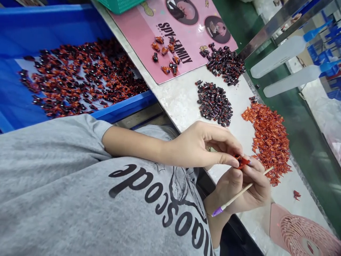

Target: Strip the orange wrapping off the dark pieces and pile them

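Observation:
My left hand (199,144) pinches a small translucent red-orange plastic piece (242,162) between thumb and fingers. Below it, my right hand (247,188) grips the same piece from the other side, its fingertips partly hiding it. A thin wooden stick with a purple tip (237,196) also rests in my right hand, slanting across the fingers. Near my hands lies a heap of orange plastic pieces (271,142). Closer to my left hand is a pile of small dark tube-like pieces (214,104).
A second dark pile (226,64) touches a pink Spy Family mat (138,46) holding several joined orange-and-black pieces (165,51). Many more fill a blue bin (53,21) beside the table (176,101). Two white bottles (282,57), a green basket (119,5) and a pink fan (301,231) stand around.

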`<state>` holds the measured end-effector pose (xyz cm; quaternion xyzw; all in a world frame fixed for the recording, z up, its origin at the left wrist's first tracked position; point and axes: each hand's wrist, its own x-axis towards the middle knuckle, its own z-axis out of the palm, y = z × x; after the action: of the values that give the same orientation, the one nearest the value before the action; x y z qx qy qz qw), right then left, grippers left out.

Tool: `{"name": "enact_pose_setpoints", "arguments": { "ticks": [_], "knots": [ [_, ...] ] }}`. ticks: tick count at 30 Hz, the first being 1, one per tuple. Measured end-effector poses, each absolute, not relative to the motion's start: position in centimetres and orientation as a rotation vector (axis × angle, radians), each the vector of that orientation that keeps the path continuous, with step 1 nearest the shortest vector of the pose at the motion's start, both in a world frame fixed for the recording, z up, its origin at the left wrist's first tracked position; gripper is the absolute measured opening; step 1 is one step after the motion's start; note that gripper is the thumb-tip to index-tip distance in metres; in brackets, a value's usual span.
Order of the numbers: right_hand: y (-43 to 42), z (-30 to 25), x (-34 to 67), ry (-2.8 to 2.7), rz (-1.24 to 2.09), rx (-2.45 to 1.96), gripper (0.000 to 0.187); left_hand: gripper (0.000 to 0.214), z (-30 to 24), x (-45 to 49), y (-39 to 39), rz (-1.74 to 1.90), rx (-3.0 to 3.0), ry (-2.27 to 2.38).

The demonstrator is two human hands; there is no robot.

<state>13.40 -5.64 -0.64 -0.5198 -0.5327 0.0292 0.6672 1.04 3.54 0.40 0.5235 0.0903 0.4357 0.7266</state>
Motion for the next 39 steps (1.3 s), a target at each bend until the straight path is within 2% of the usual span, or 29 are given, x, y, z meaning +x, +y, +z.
{"name": "enact_pose_setpoints", "arguments": {
  "ticks": [3,8,14,19,25,29,33,36,39],
  "knots": [
    [-5.5,-0.4,13.3,-1.237,0.036,-1.198,0.01,0.006,0.3,1.1,3.3,0.992,1.152,0.241],
    [-4.8,-0.3,13.3,-1.284,-0.043,-1.191,0.027,0.01,0.0,1.6,3.1,1.006,1.068,0.251],
    [-4.5,-0.4,13.6,-1.353,-0.19,-1.269,0.037,0.013,-0.6,2.0,3.7,1.039,1.114,0.212],
    [-4.2,-0.1,13.5,-1.393,-0.264,-1.283,0.036,0.015,-1.2,2.4,4.8,1.146,1.271,0.178],
    [-3.4,-0.1,13.7,-1.408,-0.243,-1.29,0.026,0.007,-1.6,3.1,6.6,1.472,1.682,0.028],
    [-3.4,0.0,14.0,-1.446,-0.218,-1.217,0.028,0.008,-1.3,3.2,6.7,1.55,1.673,-0.028],
    [-3.7,0.2,13.8,-1.387,-0.048,-1.135,0.022,0.016,-0.8,2.7,6.4,1.553,1.619,-0.059],
    [-3.8,0.4,13.7,-1.251,0.165,-1.123,0.038,0.019,-0.7,2.4,6.2,1.564,1.571,-0.082],
    [-3.9,0.5,14.0,-1.282,0.53,-1.139,0.06,0.018,-0.8,2.2,6.0,1.565,1.562,-0.093]
  ]
}}
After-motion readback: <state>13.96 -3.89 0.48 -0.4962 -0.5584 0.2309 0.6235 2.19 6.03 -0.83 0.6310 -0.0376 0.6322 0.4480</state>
